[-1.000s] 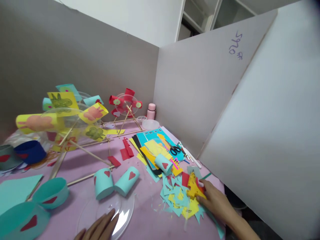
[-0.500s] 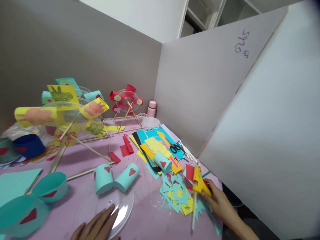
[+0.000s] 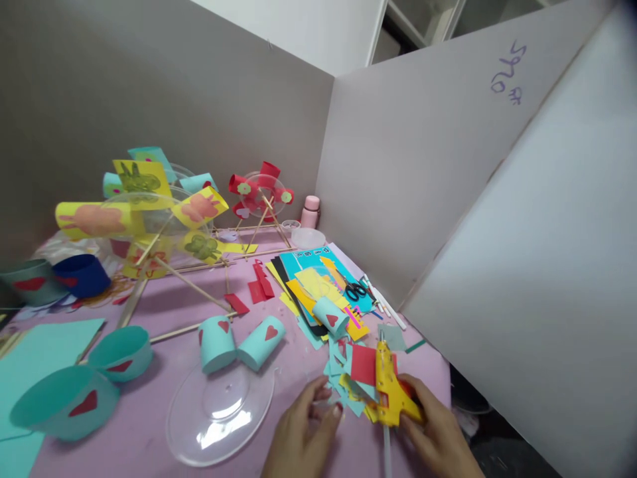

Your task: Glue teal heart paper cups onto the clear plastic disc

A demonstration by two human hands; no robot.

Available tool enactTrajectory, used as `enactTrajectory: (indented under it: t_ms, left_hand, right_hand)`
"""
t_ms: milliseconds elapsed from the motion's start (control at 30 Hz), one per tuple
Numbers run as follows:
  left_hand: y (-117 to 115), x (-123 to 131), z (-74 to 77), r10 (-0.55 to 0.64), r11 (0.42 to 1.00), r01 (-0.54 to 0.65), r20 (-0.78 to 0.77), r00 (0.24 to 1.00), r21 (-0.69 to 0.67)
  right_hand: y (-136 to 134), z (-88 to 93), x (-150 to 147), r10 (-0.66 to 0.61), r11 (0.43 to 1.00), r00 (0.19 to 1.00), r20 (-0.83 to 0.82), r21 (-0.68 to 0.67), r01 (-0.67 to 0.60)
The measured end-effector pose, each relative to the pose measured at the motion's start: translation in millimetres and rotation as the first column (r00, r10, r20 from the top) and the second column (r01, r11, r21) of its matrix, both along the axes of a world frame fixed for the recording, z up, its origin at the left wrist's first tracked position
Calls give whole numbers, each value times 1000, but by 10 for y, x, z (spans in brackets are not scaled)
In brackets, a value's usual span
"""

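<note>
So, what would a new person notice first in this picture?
Probably the big paper wheel with yellow cards, standing at the back left of the pink table. Then the yellow glue gun held in the right hand at the front, over a heap of paper scraps, with the left hand beside it.

My right hand (image 3: 435, 431) sits near the worktop's front right corner, fingers wrapped around the grip of the yellow glue gun (image 3: 389, 388), thumb along its side, wrist running off the front edge. My left hand (image 3: 303, 435) comes in over the front edge just beside it, palm down, fingers curled loosely, tips pointing toward the right hand, holding nothing.
</note>
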State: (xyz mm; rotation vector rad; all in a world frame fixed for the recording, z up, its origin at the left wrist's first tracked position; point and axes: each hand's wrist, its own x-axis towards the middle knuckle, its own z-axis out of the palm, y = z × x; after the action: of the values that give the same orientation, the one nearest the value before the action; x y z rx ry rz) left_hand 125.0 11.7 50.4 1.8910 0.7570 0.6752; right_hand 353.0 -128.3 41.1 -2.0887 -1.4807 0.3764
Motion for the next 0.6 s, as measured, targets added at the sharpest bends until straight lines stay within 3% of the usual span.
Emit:
enactTrajectory:
  t_ms: [33, 67, 200, 267, 367, 467, 600]
  left_hand:
    - [13, 134, 32, -7, 995, 8, 8, 1000, -99]
    - [28, 247, 51, -10, 994, 10, -1, 1000, -111]
    - [50, 435, 55, 26, 999, -27, -32, 999, -24]
    - [26, 409, 47, 27, 997, -23, -44, 999, 78]
    - [-33, 327, 15, -40, 971, 51, -52, 998, 234]
    - [-77, 219, -73, -103, 893, 127, -78, 992, 432]
    - [-81, -42, -219, -80, 712, 161, -149, 986, 683]
  right_hand:
    - [-22, -18, -23, 26, 1000, 1000, -3, 8, -26]
    - [-42, -35, -41, 48, 999, 999, -11, 25, -48]
    - [-84, -84, -42, 57, 987, 984, -171, 156, -30]
    - [-85, -87, -6, -13, 966, 940, -340, 240, 99]
    - [-70, -14, 28, -171, 890, 793, -584, 253, 378]
    - [-53, 171, -24, -224, 852, 644, -731, 175, 494]
    - [-24, 472, -204, -73, 925, 500, -863, 129, 357]
